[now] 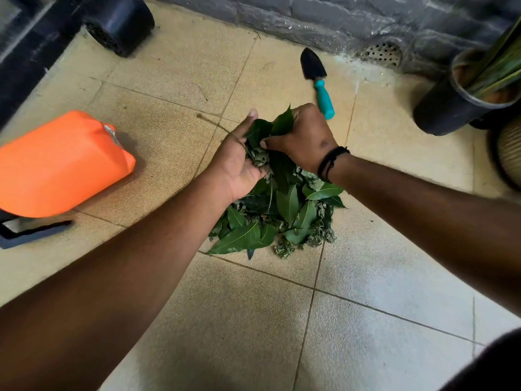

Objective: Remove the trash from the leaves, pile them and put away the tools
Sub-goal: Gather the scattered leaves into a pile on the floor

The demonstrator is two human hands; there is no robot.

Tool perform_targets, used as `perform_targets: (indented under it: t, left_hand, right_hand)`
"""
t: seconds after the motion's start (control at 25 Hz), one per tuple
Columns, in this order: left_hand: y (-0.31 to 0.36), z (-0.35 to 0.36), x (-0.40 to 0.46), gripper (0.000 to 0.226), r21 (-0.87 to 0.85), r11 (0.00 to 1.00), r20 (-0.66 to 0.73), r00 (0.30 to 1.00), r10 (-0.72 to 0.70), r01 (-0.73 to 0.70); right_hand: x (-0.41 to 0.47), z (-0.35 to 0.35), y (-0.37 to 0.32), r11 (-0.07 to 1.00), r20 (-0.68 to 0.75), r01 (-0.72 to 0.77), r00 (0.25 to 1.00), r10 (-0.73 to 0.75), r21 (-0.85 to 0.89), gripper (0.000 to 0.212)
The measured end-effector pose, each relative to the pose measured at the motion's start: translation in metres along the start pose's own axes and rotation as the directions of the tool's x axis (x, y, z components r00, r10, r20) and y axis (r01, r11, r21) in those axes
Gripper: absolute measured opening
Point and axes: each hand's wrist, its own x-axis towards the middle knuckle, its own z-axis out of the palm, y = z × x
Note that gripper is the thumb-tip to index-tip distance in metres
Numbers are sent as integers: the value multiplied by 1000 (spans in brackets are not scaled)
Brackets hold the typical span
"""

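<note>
Already we have the leaves (277,210) piled mid-floor; our left hand (238,162) cups them flat-fingered, our right hand (304,136) grips a bunch. The trowel (317,80) waits beyond, unstowed.

Soft, even daylight is falling; a dim shadow is darkening the beige tiled floor (225,334); wide-angle edges are bending and blurring.

text: none legible | orange container (62,162): label too blurred to read
</note>
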Motion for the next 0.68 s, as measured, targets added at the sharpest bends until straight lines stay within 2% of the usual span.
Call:
perform_targets:
  t: [0.12,0.24,0.36,0.44,0.56,0.68]
  left_hand:
    - [0,-1,-4,53,129,990,72,996,52,-61]
    - [-4,-5,-1,49,177,981,-21,996,87,-82]
    - [-6,-8,1,49,135,987,-117,988,99,-83]
    - [-4,-6,1,30,119,987,-170,977,127,-108]
    - [-2,-4,6,36,162,980,-208,967,145,-112]
    - [-8,-11,12,28,244,968,-245,962,119,-58]
  right_hand:
    - [3,1,4,998,-24,-46,999,47,45,13]
    - [8,-4,5,969,45,-171,985,165,177,11]
    - [7,-8,5,818,198,-278,959,204,504,17]
    - [7,-10,5,703,248,-284,956,155,652,20]
    - [7,-9,9,708,139,-221,975,173,671,19]
    - [3,-7,26,825,52,-228,970,236,516,16]
